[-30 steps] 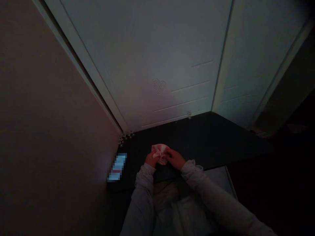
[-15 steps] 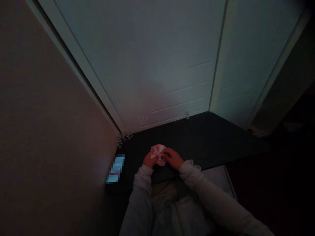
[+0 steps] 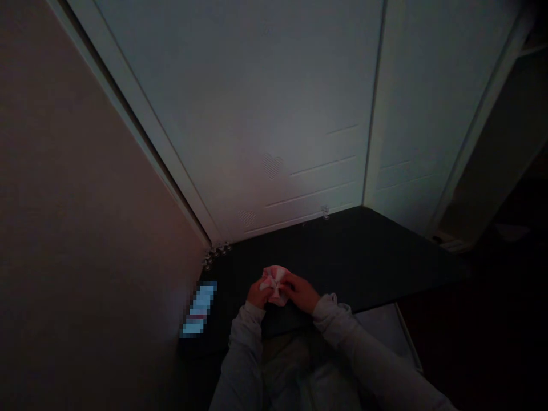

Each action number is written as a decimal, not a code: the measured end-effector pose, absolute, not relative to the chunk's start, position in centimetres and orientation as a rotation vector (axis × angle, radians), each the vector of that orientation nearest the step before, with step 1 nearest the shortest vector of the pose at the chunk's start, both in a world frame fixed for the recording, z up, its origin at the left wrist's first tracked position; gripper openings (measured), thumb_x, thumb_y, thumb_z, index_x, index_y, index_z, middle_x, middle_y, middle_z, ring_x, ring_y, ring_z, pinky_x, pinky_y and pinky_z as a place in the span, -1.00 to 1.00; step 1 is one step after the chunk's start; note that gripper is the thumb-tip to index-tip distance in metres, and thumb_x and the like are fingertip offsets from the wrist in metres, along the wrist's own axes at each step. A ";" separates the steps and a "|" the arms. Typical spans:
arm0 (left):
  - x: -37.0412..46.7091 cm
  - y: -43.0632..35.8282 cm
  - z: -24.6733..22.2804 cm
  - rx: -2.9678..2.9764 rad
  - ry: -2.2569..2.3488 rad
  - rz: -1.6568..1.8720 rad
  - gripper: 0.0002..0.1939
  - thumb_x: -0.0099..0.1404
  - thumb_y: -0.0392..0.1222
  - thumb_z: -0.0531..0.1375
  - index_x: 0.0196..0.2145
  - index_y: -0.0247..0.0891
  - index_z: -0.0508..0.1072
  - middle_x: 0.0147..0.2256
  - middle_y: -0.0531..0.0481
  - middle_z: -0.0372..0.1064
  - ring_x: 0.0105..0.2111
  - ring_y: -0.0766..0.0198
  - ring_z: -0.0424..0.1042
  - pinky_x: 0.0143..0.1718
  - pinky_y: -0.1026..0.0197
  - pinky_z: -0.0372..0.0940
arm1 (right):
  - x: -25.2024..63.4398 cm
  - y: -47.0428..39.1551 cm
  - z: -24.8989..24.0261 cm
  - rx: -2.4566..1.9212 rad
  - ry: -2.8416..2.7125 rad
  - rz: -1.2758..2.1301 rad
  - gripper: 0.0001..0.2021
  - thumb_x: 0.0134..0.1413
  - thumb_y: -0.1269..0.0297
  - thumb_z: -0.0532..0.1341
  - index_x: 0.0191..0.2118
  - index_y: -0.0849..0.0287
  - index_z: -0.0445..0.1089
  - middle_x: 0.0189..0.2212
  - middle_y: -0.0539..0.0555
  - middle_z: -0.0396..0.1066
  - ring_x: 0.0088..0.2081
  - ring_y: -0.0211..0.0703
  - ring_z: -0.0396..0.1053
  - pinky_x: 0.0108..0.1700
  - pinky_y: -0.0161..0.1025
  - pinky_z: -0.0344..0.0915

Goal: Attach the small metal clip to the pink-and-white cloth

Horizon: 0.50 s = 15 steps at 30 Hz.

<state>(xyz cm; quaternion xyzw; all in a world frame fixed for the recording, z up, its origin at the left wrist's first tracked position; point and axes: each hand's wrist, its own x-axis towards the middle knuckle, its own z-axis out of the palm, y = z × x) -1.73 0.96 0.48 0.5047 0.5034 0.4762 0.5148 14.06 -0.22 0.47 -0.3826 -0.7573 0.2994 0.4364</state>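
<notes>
A pink and white piece of gathered fabric point(image 3: 276, 276), roughly round with folds running to its middle, is held over the dark tabletop point(image 3: 342, 257). My left hand point(image 3: 258, 293) grips its left side, thumb on top. On the right, the fingers of my right hand point(image 3: 302, 292) pinch it near the gathered centre. Dim light hides the fine detail at the fingertips, so I cannot tell whether a thread or needle is there.
A blurred-out bright screen point(image 3: 199, 311) lies at the table's left side. Several small shiny objects point(image 3: 216, 252) cluster in the back left corner, and another small shiny object point(image 3: 325, 212) stands at the back edge. A white panel point(image 3: 257, 103) rises behind, with a wall point(image 3: 85, 228) at left.
The whole view has tilted slightly upward, so everything sits lower in the picture. My right fingers have closed in more on the middle of the fabric; both hands still hold it.
</notes>
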 end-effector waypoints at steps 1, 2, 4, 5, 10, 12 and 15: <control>-1.7 1.0 0.5 1.190 1.193 1.152 -0.73 -0.27 -0.31 0.18 -0.47 -0.39 0.40 -0.61 0.04 0.30 -0.60 0.36 0.22 -0.57 0.31 0.13 | 14.1 -0.2 0.5 -0.954 -1.891 0.742 -0.83 -0.01 0.27 0.04 -0.36 0.19 0.32 -0.43 0.01 0.30 -0.40 -0.26 0.23 -0.34 -0.32 0.16; -1.7 0.9 0.5 1.171 1.178 1.154 -0.72 -0.27 -0.31 0.18 -0.47 -0.39 0.40 -0.61 0.04 0.30 -0.61 0.37 0.22 -0.57 0.31 0.12 | 14.1 -0.2 0.5 -0.958 -1.896 0.745 -0.83 -0.01 0.27 0.04 -0.36 0.19 0.32 -0.44 0.01 0.30 -0.40 -0.26 0.23 -0.35 -0.32 0.16; -1.6 0.9 0.5 1.129 1.156 1.167 -0.69 -0.29 -0.30 0.19 -0.45 -0.38 0.39 -0.61 0.06 0.29 -0.61 0.37 0.21 -0.58 0.31 0.12 | 14.2 -0.3 0.5 -0.974 -1.898 0.759 -0.83 -0.01 0.27 0.04 -0.37 0.20 0.32 -0.45 0.02 0.30 -0.41 -0.26 0.23 -0.36 -0.32 0.15; -1.5 0.8 0.5 1.118 1.147 1.168 -0.67 -0.29 -0.31 0.19 -0.44 -0.37 0.39 -0.61 0.06 0.29 -0.61 0.37 0.21 -0.58 0.31 0.12 | 14.2 -0.3 0.5 -0.982 -1.897 0.763 -0.83 -0.02 0.27 0.04 -0.37 0.21 0.32 -0.45 0.02 0.30 -0.41 -0.26 0.23 -0.36 -0.32 0.15; -1.1 0.7 0.7 1.046 1.088 1.190 -0.58 -0.31 -0.32 0.20 -0.35 -0.36 0.35 -0.57 0.07 0.32 -0.59 0.38 0.24 -0.55 0.32 0.15 | 14.2 -0.4 0.6 -0.995 -1.893 0.787 -0.82 -0.02 0.26 0.03 -0.36 0.21 0.33 -0.41 0.04 0.31 -0.39 -0.25 0.24 -0.33 -0.30 0.15; -1.1 0.6 0.6 1.037 1.060 1.198 -0.58 -0.30 -0.30 0.21 -0.35 -0.36 0.34 -0.55 0.06 0.32 -0.58 0.37 0.26 -0.53 0.31 0.17 | 14.2 -0.5 0.7 -1.012 -1.893 0.793 -0.82 -0.02 0.26 0.03 -0.37 0.21 0.32 -0.43 0.03 0.30 -0.40 -0.25 0.23 -0.35 -0.31 0.15; -1.1 0.7 0.5 1.065 1.092 1.211 -0.58 -0.27 -0.27 0.21 -0.34 -0.35 0.32 -0.54 0.05 0.33 -0.57 0.35 0.28 -0.52 0.30 0.19 | 14.1 -0.5 0.9 -1.029 -1.881 0.784 -0.82 -0.01 0.26 0.03 -0.38 0.21 0.32 -0.44 0.03 0.30 -0.41 -0.26 0.23 -0.35 -0.31 0.16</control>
